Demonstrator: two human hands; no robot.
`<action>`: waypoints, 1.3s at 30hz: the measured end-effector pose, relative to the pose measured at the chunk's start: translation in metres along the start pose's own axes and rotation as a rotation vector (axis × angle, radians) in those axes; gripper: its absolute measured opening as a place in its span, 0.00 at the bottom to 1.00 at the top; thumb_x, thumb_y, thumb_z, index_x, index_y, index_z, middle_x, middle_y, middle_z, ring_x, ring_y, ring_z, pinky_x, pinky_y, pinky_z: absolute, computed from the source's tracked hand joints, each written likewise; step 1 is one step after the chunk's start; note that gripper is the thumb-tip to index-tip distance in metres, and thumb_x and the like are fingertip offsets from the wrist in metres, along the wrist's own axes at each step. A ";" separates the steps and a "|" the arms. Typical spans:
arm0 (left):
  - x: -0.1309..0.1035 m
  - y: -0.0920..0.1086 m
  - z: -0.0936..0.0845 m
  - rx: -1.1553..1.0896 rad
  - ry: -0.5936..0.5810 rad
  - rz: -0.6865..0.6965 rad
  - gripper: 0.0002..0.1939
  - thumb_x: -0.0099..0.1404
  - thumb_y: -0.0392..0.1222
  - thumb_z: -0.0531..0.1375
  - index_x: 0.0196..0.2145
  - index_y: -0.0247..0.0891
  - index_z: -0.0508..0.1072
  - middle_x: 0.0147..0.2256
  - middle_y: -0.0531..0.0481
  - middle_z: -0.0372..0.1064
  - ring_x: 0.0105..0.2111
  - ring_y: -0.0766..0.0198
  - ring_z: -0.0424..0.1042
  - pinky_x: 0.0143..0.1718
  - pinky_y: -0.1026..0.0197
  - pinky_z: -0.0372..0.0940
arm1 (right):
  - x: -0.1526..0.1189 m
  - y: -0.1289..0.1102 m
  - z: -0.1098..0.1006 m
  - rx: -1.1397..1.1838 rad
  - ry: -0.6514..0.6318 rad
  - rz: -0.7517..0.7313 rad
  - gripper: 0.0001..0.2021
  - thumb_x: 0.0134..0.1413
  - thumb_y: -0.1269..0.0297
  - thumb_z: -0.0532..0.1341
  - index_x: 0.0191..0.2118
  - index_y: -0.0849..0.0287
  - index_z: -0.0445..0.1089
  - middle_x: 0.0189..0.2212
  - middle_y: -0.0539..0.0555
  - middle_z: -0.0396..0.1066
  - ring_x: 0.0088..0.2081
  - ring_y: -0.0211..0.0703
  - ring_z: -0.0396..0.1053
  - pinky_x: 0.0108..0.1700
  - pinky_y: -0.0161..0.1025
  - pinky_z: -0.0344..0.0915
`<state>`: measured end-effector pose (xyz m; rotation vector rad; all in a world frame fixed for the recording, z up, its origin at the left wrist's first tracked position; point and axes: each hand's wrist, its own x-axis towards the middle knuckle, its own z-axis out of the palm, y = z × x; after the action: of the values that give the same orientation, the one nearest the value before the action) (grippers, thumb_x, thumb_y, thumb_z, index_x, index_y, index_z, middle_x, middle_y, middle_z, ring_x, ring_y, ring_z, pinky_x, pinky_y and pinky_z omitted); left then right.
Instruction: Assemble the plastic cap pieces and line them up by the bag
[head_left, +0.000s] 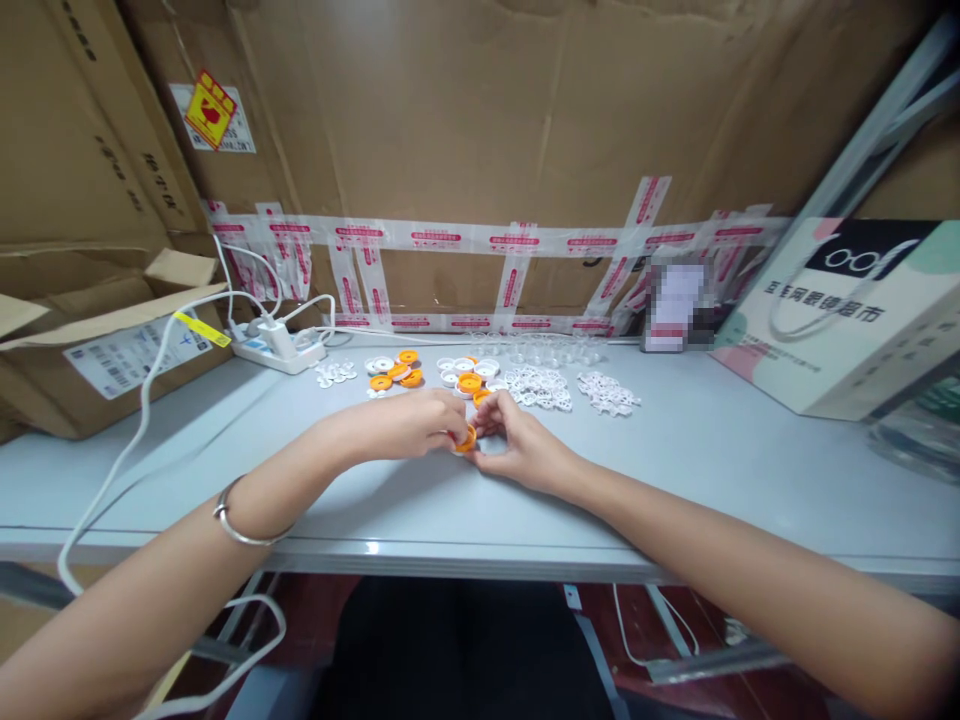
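Observation:
Both hands meet over the middle of the table around an orange round cap [468, 440] with a white rim beneath it. My left hand [420, 420] has its fingers closed on the cap from the left. From the right, my right hand [517, 440] curves its thumb and fingers about the same cap; its fingertips are partly hidden. Just behind the hands lie another orange round piece [469, 384] and several white round pieces [448, 378]. A second cluster of orange caps [381, 383] and white ones sits further left.
White ring-like parts [536, 387] lie in piles, with clear parts [555, 349] behind. A power strip [277, 350] with white cables and an open cardboard box [97, 340] stand left. At right are a phone [673, 305] and a paper bag [832, 320].

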<state>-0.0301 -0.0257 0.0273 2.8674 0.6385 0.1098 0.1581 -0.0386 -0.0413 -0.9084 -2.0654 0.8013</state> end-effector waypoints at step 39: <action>-0.009 -0.008 0.015 -0.281 0.284 -0.210 0.22 0.56 0.48 0.60 0.48 0.42 0.67 0.47 0.48 0.67 0.43 0.61 0.66 0.41 0.61 0.62 | 0.003 -0.011 -0.093 -0.206 0.067 0.234 0.14 0.45 0.55 0.61 0.37 0.58 0.66 0.36 0.55 0.71 0.37 0.44 0.70 0.41 0.43 0.68</action>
<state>-0.0393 -0.0252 0.0112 2.5182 0.8931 0.5364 0.2279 -0.0193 0.0181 -1.2922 -2.0331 0.6743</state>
